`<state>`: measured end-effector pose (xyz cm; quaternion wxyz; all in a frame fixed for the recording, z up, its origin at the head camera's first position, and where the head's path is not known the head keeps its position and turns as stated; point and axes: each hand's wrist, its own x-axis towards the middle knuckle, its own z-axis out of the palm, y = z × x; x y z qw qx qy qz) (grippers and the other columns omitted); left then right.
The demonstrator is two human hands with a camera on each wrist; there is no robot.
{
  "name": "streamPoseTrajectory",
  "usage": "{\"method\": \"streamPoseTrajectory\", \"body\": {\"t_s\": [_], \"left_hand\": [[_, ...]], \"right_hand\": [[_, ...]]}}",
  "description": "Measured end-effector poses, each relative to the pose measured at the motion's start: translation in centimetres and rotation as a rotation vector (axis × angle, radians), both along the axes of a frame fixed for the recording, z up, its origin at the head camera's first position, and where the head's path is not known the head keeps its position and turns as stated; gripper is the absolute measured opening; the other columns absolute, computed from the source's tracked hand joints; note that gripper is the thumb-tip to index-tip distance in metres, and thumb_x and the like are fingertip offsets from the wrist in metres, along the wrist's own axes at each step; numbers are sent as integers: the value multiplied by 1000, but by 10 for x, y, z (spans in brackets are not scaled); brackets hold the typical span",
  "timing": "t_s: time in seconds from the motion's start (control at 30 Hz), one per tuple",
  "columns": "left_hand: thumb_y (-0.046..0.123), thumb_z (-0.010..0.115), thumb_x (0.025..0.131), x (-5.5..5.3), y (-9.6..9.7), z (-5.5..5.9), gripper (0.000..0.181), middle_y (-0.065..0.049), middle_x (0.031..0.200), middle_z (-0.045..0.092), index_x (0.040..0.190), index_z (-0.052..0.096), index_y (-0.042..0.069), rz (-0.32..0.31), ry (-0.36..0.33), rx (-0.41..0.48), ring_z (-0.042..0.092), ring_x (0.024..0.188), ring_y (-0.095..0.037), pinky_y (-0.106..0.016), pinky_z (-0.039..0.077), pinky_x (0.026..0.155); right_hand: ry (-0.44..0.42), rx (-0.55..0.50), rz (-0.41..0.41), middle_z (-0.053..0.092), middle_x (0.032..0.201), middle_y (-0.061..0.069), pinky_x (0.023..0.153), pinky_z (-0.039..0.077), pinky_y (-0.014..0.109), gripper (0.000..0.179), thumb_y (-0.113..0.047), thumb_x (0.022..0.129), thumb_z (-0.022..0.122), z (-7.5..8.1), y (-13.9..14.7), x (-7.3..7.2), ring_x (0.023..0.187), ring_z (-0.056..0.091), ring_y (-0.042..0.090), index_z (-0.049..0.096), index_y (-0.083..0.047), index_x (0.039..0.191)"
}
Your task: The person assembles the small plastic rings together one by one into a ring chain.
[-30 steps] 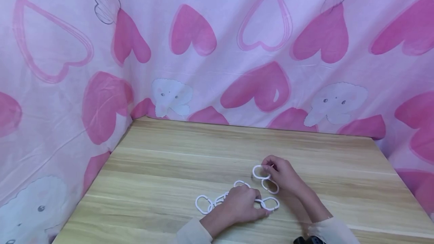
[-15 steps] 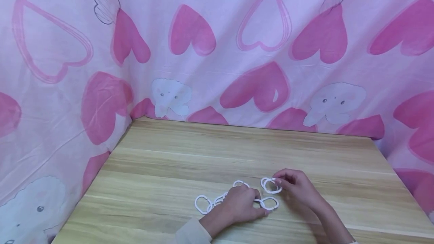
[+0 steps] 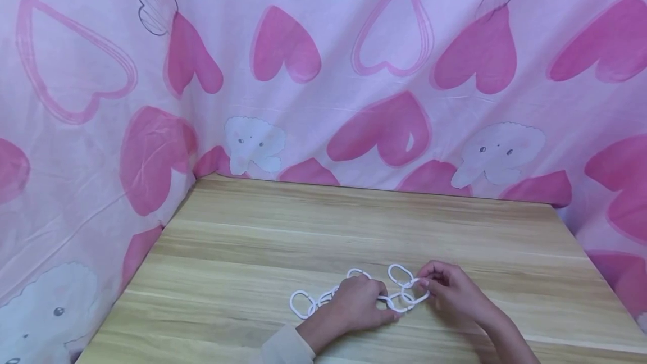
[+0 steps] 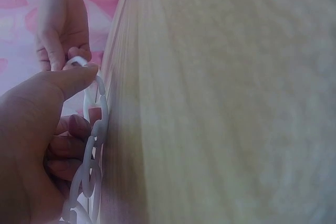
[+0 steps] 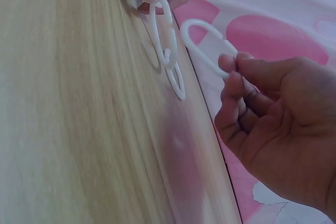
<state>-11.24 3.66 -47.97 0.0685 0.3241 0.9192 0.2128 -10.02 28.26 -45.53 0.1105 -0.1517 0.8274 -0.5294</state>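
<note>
A chain of white plastic links (image 3: 302, 304) lies on the wooden table under and beside my left hand (image 3: 356, 306). The left thumb and fingers pinch the chain near its right end; the palm hides its middle. In the left wrist view, several joined links (image 4: 89, 174) run down beside the curled fingers. My right hand (image 3: 455, 291), close on the right, pinches a white link (image 5: 202, 51) between thumb and fingertips. In the head view another link (image 3: 399, 275) overlaps that one, and both lie against the chain's end link. Whether they are hooked together I cannot tell.
The wood-grain tabletop (image 3: 283, 223) stretches behind and to both sides of the hands. A pink heart-patterned cloth (image 3: 313, 100) hangs along its back and left edges.
My right hand has come nearer and lower, bringing its links from behind the chain to the chain's right end. The left hand has stayed in place with its hold.
</note>
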Motion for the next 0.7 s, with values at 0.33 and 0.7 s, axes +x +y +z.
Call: {"method": "streamPoseTrajectory", "body": {"t_s": [0.33, 0.7], "left_hand": [[57, 76, 82, 0, -1, 1, 30, 17, 63, 58, 86, 75, 27, 9, -18, 0, 46, 60, -2, -17, 35, 56], [55, 78, 80, 1, -2, 2, 30, 15, 64, 59, 86, 75, 26, 12, -17, 5, 47, 62, -2, -18, 36, 56]], "right_hand": [[35, 25, 192, 70, 85, 12, 66, 52, 21, 7, -2, 95, 63, -11, 1, 5, 80, 59, -5, 69, 2, 95], [85, 181, 130, 71, 80, 1, 62, 52, 20, 4, -4, 91, 69, -6, -13, 7, 74, 57, -7, 71, -7, 91]]}}
